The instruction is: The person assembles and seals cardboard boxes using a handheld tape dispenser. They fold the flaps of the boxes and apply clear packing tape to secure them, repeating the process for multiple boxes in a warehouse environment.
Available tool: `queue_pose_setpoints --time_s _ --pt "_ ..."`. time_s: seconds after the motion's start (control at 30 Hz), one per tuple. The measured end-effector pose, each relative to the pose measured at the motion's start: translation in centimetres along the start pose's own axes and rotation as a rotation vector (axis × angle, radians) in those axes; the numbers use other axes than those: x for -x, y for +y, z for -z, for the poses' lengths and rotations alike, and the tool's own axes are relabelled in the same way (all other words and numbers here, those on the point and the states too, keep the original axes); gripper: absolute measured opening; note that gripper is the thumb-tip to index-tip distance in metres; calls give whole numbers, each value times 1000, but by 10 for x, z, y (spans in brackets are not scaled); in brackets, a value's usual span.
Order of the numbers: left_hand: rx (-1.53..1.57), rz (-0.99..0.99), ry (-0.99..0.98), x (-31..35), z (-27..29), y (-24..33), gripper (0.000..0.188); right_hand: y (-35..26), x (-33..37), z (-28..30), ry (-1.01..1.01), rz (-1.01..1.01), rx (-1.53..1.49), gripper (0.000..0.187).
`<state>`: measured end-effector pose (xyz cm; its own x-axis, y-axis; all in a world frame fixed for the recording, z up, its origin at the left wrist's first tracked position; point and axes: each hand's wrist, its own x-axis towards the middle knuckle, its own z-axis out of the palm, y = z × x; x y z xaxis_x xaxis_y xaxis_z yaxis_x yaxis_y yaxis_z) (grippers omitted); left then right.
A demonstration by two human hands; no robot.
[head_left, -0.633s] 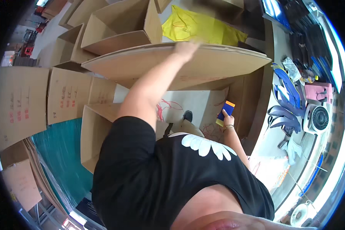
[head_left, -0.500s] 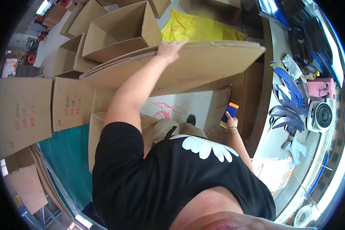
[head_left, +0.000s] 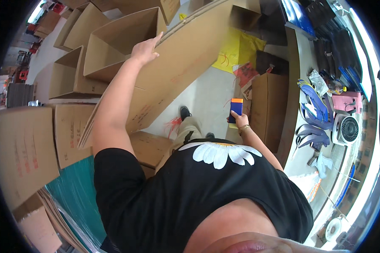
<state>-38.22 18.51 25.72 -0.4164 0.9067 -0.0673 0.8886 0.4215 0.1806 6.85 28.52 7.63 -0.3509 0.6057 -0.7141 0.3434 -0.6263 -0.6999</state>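
My left hand (head_left: 144, 51) is closed over the upper edge of a large flattened cardboard box (head_left: 177, 69), its thumb on the near face. The cardboard stands tilted on edge, several layers thick, slanting from the lower left to the upper right. In my right hand (head_left: 241, 121) is a small blue box (head_left: 236, 106) with an orange end; a bit of yellow shows under the fingers. That hand is held low, beside a standing cardboard carton (head_left: 268, 111).
Open cartons (head_left: 118, 40) stand at the far left, a yellow plastic sheet (head_left: 226, 59) and red string (head_left: 173, 124) lie on the floor. Along the right runs a bench with blue-grey curved pieces (head_left: 314, 103), scissors and a fan (head_left: 346, 128). A green wrapped stack (head_left: 78, 196) is at left.
The flattened cardboard has swung from nearly crosswise to a steep slant, uncovering more floor. My left hand has shifted left along with it. My right hand has moved left and slightly up, still holding the box.
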Motion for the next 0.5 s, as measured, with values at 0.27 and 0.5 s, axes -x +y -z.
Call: queue_pose_setpoints --time_s 0.27,0.5 --pt "-184 326 -75 0 -78 -103 80 -52 -12 -85 -28 27 134 22" --pt "-152 286 256 -11 -74 -211 76 -53 -33 -100 -9 -15 251 22"
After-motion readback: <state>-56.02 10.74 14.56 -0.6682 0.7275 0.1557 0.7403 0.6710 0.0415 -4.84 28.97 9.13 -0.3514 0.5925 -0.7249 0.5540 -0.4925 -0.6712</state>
